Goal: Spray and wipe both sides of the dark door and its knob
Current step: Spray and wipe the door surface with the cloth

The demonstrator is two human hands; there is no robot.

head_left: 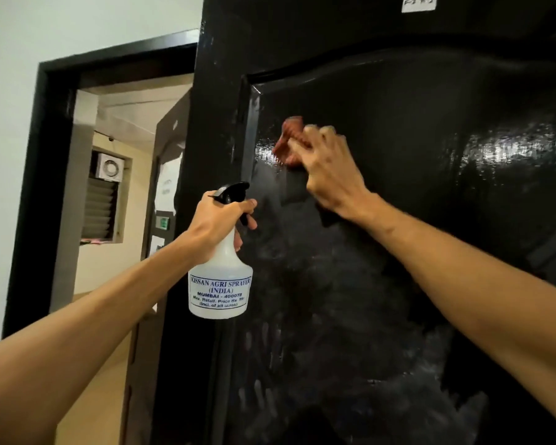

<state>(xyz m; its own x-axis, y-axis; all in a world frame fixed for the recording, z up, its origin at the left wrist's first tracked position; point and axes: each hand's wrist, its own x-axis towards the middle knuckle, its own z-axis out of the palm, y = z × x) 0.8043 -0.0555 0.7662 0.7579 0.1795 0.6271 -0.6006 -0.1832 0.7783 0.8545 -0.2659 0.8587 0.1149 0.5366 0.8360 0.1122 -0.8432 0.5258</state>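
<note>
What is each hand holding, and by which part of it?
The left hand grips the spray bottle by its neck, just under the black trigger head. The right hand holds a bunched reddish cloth, its fingers curled over it, against the dark door.

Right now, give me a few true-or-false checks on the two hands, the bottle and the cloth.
1. The left hand grips the spray bottle at its neck. True.
2. The right hand holds a blue sponge. False: it holds a reddish cloth against the door.
3. The spray bottle stands on the floor. False: it is held up in the air in front of the door.
4. A white label sits near the top of the door. True.
</note>
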